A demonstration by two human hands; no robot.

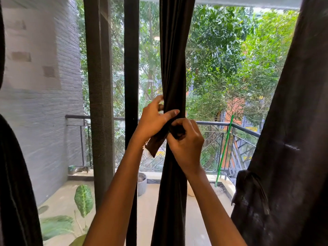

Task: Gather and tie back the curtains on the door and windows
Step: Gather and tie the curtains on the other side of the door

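While between left hand (pixel 156 119) and right hand (pixel 186 142), curtain (pixel 174 59) vertical.

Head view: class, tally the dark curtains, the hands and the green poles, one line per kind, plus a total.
Dark curtains: 3 (left curtain, centre curtain, right curtain)
Hands: 2 (left hand, right hand)
Green pole: 1
Total: 6

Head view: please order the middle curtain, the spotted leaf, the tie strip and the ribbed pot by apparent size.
Largest: middle curtain.
Next: spotted leaf and tie strip look alike; the strip is nearer, so unranked.
Smallest: ribbed pot, partly hidden.
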